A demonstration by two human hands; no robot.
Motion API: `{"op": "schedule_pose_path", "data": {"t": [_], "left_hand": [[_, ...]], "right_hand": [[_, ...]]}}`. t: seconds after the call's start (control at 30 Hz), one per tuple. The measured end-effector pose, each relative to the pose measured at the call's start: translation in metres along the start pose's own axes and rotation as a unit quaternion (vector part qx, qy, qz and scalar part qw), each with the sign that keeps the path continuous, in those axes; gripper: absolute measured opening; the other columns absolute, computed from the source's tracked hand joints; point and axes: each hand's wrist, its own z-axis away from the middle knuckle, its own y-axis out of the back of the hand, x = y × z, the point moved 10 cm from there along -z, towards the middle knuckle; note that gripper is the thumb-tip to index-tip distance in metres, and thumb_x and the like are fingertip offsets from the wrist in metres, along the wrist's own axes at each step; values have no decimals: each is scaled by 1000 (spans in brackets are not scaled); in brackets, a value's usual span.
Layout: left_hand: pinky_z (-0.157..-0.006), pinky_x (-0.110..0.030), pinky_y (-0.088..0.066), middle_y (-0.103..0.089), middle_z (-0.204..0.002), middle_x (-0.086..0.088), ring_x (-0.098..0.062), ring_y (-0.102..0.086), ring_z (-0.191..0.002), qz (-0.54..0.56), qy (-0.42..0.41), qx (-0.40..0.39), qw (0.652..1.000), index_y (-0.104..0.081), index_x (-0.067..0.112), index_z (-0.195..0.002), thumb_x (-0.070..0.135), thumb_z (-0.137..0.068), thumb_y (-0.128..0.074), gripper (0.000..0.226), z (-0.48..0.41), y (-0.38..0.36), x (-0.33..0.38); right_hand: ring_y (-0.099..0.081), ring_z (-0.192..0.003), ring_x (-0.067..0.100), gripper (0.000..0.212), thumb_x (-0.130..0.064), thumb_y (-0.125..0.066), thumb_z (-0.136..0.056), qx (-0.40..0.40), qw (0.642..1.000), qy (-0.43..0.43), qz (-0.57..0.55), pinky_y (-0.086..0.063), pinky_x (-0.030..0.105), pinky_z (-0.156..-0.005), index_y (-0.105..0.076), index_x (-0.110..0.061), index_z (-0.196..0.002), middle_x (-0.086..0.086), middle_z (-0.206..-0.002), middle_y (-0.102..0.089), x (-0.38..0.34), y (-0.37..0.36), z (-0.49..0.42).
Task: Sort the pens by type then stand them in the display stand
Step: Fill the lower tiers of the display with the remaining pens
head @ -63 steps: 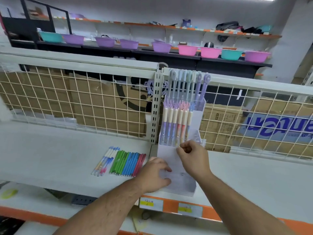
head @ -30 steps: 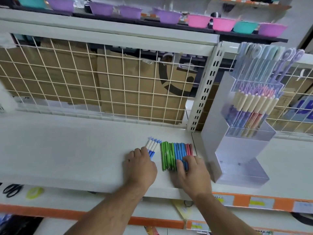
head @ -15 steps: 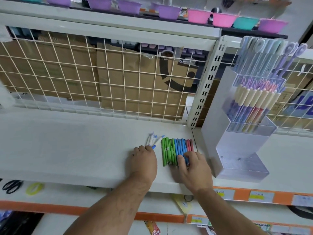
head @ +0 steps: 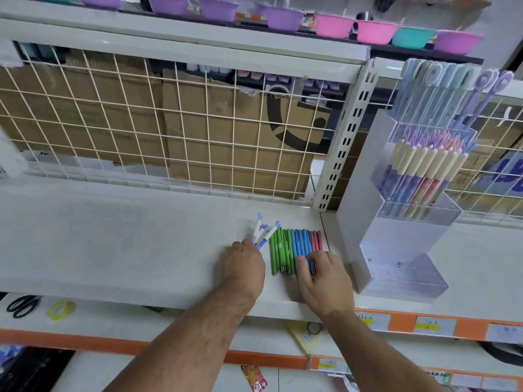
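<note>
I read this as the sorting step, not yet the standing one. My left hand (head: pixel 246 267) is curled round a small bunch of white-and-blue pens (head: pixel 264 232), which fan out past its fingertips. My right hand (head: pixel 322 275) lies just beside it, fingers laid over the near ends of the blue pens (head: pixel 302 244), pressing on them rather than wrapped round any. Between the two hands lie the green pens (head: pixel 278 250). Beyond the right fingertips, the red pens (head: pixel 317 240) close the row. The three colours lie side by side, touching, on the shelf (head: pixel 141 244). The display stand (head: pixel 402 236) sits to the right of my right hand, near but apart, with pastel pens upright in its upper two tiers.

Next, I judge, the bunch in the left hand needs squaring up and carrying across the right hand to the stand's lowest tier, held together so that none slips.

The price labels (head: pixel 435 325) below the right wrist are too small to read. The green pens carry a small print I cannot make out. The blue letters on the cardboard box (head: pixel 509 176) behind the stand are cut off.
</note>
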Motion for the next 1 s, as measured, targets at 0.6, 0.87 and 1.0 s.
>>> {"op": "schedule_pose_path", "data": {"t": [0.6,0.87,1.0], "left_hand": [[-52,-26,-37,-57,-76,3,-14,-53,-63,479,3,-62,875,-52,22,-96,39,-100,-43,20,40,6,51],[-38,-19,-24,-40,-54,6,-8,-30,-39,637,-27,-193,746,-59,19,-91,32,-103,-49,20,69,2,125],[-40,-22,-22,-38,-54,6,-8,-29,-42,633,-64,-229,736,-58,19,-89,35,-103,-49,23,82,9,163]], "right_hand": [[-63,-76,-2,22,-21,-59,-96,-51,961,-117,-246,-47,12,-58,-68,-33,-79,-11,-78,-68,-3,26,-11],[-56,-60,3,22,-15,-62,-88,-70,920,-172,-344,-45,23,-56,-78,-21,-73,-7,-63,-66,15,75,-11],[-57,-56,1,24,-14,-65,-87,-73,913,-167,-365,-45,15,-53,-75,-19,-66,-7,-59,-63,32,100,-16]]}}
